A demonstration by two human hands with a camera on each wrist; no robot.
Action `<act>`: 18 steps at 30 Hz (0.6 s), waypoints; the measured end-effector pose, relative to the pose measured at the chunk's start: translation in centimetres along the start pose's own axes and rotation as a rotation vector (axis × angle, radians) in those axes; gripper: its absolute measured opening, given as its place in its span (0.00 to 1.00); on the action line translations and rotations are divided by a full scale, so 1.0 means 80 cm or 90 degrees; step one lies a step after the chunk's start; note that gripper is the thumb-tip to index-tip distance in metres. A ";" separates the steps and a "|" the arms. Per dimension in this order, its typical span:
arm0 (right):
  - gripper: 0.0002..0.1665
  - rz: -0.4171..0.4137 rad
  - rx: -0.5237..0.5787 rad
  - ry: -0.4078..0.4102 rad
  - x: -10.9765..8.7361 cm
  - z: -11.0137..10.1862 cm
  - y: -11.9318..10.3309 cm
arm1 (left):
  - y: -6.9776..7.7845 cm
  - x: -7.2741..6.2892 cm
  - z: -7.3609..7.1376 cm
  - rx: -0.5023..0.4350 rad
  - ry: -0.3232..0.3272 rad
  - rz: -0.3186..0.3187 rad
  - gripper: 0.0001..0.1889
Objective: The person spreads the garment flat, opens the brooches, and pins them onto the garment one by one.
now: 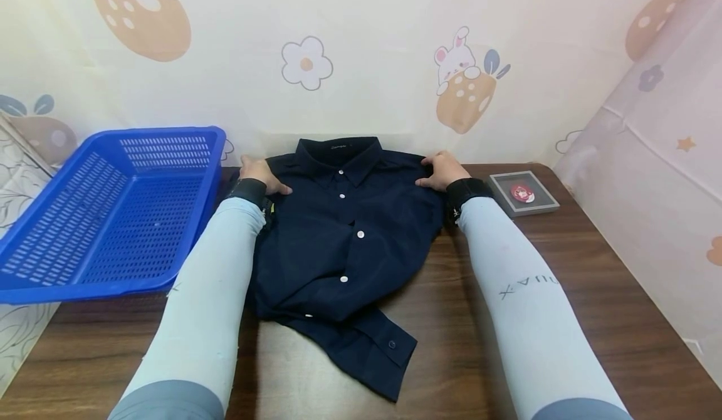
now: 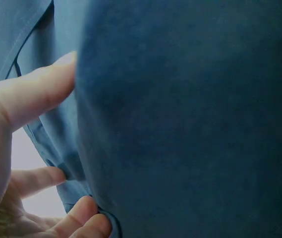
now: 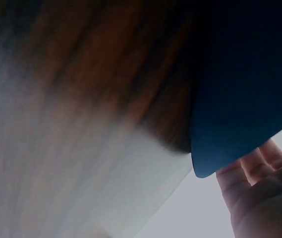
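A dark navy button-up shirt [image 1: 316,232] lies front up on the table, collar toward the wall, white buttons down its front. One cuffed sleeve [image 1: 375,351] sticks out from under its lower edge toward me. At the shirt's left shoulder in the head view, my left hand [image 1: 264,174] grips the fabric; the left wrist view has its thumb [image 2: 41,91] against the cloth and the other fingers at the edge. My right hand [image 1: 444,170] holds the opposite shoulder between thumb and fingers. In the right wrist view its fingers [image 3: 252,166] meet the shirt's edge, with the thumb hidden.
A blue plastic basket [image 1: 217,157] with slotted walls stands to the left. Behind my right wrist, a grey square box [image 1: 538,204] with a round red-and-white emblem sits on the brown wooden table [image 1: 451,357]. A patterned wall covering [image 1: 372,50] rises along the table's far edge.
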State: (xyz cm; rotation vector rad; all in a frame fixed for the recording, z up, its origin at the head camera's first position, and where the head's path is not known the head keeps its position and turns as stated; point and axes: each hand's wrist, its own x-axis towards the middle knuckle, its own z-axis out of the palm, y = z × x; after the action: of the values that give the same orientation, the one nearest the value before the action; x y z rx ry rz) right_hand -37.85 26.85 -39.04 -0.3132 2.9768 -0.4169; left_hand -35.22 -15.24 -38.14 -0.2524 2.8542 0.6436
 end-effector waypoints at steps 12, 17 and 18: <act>0.41 -0.005 -0.016 -0.047 -0.009 0.002 -0.003 | -0.002 -0.010 0.004 -0.019 -0.037 0.006 0.51; 0.46 -0.011 -0.014 -0.080 -0.014 -0.002 -0.004 | 0.001 -0.016 0.004 0.021 -0.053 0.024 0.55; 0.46 -0.011 -0.011 -0.084 -0.016 -0.003 -0.004 | 0.002 -0.019 0.003 0.026 -0.055 0.027 0.55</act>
State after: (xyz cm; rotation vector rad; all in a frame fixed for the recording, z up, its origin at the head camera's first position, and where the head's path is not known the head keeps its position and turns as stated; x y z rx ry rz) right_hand -36.61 26.88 -38.61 -0.3541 2.8527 -0.3569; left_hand -33.77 -14.84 -37.93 -0.1548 2.7930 0.5884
